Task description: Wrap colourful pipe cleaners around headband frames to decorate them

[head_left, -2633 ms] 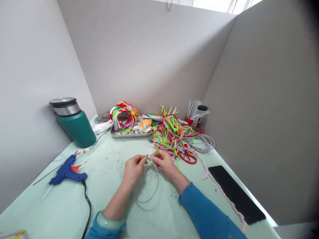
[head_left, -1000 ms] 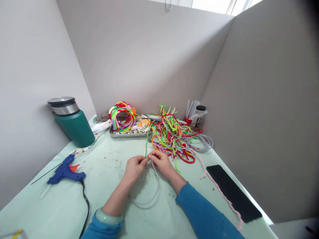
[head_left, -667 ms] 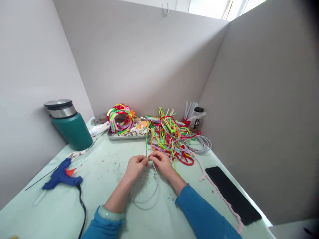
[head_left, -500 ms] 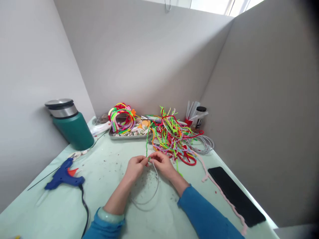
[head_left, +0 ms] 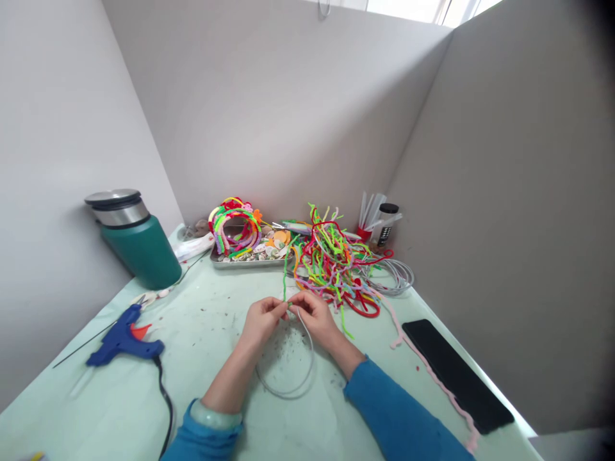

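Over the middle of the table, the fingertips of my left hand point(head_left: 263, 320) and my right hand point(head_left: 314, 315) meet in a pinch. A green fuzzy strand of yarn point(head_left: 285, 279) runs from between them up toward the metal tray. A thin grey wire point(head_left: 311, 362) bends in a round loop below my hands, one side rising to my right fingers. A bit of green shows at the fingertips, where yarn and wire come together. Whether the yarn is wrapped around the wire there is hidden by my fingers.
Behind my hands sit a metal tray point(head_left: 250, 262) of small pieces, colourful wrapped hoops point(head_left: 235, 227) and a tangled yarn pile point(head_left: 331, 256). A coil of grey wire point(head_left: 401, 276) lies right. A blue glue gun point(head_left: 125, 339), green bottle point(head_left: 141, 250) and black phone-like slab point(head_left: 456, 374) flank my arms.
The grey wire loop has swung a little to the right and looks rounder. My fingertips have shifted slightly, still pinched together at the green yarn.
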Motion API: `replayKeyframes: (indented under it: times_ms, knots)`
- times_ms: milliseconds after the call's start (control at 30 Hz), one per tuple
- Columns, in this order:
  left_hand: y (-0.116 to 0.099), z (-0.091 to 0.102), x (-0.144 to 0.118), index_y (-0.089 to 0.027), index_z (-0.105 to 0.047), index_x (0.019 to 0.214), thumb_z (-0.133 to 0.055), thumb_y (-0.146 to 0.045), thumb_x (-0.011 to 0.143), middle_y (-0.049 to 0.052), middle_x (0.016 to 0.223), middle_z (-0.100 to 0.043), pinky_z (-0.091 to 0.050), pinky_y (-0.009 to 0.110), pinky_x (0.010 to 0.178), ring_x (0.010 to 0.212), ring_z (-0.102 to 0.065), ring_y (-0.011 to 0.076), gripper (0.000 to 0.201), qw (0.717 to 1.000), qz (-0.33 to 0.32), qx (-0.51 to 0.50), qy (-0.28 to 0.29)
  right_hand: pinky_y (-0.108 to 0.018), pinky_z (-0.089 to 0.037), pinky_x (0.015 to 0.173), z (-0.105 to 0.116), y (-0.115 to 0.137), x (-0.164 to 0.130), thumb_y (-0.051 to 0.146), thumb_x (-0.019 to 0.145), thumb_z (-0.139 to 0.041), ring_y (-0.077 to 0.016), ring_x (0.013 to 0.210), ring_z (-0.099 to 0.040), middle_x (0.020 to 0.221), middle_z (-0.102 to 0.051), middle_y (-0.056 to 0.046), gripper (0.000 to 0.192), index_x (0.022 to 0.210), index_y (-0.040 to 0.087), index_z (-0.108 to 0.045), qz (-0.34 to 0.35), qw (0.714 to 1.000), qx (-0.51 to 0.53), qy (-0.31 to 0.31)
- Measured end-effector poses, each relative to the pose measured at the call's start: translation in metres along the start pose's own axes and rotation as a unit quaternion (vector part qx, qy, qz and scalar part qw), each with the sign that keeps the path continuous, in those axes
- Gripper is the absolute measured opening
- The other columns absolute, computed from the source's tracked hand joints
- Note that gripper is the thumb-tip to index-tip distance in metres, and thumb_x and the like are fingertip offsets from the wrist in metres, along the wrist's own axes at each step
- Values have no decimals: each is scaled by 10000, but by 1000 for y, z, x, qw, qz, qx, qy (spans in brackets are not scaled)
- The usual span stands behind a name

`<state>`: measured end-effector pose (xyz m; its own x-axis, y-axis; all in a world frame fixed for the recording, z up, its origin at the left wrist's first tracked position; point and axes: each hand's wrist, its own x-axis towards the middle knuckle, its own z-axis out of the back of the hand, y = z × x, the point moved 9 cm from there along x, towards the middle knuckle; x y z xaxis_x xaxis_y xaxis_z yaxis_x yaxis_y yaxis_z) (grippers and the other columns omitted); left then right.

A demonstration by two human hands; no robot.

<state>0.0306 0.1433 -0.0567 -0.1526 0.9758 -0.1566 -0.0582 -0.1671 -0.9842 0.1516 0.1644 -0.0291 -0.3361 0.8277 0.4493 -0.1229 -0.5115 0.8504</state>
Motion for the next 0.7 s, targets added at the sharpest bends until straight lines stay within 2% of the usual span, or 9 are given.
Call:
replayKeyframes:
  times_ms: [233, 300, 433, 567, 700]
  knots:
    - [6, -6, -1, -124, -558, 615, -631, -409, 618, -14, 506, -520, -163, 183, 361, 370, -282, 32, 294, 997, 33, -54, 41, -227, -398, 605, 1, -3, -1, 160, 770, -565, -123, 676, -527, 742, -581, -5, 72, 803, 176, -627, 14, 1000, 13, -11]
    - [7, -4, 1, -133, -547, 676, -628, -415, 626, -11, 532, -547, -184, 182, 358, 361, -305, 36, 297, 998, 21, -52, 27, -223, -396, 597, 1, -6, 0, 158, 763, -567, -120, 668, -525, 735, -581, -3, 70, 796, 176, -627, 4, 1000, 22, -12]
    - [-7, 7, 1, -165, -527, 753, -595, -399, 685, -17, 611, -586, -314, 192, 413, 415, -435, 68, 253, 993, -97, 50, -53, -219, -396, 577, -1, -22, 1, 180, 751, -580, -115, 639, -518, 701, -583, 5, 48, 780, 175, -618, -51, 997, 47, -23]
    - [-28, 9, -9, -185, -562, 781, -522, -315, 769, -4, 733, -616, -408, 213, 536, 561, -540, 100, 137, 956, -211, 176, -103, -217, -401, 557, 0, -34, 1, 211, 740, -595, -107, 597, -505, 678, -579, 13, 60, 784, 176, -615, -93, 992, 76, -36]
    - [-45, 2, -22, -198, -615, 868, -489, -204, 796, 31, 884, -628, -447, 225, 644, 738, -581, 125, 145, 915, -312, 231, -109, -209, -390, 518, 2, -39, 3, 241, 730, -611, -95, 552, -485, 662, -570, 21, 85, 783, 175, -610, -108, 987, 109, -43]
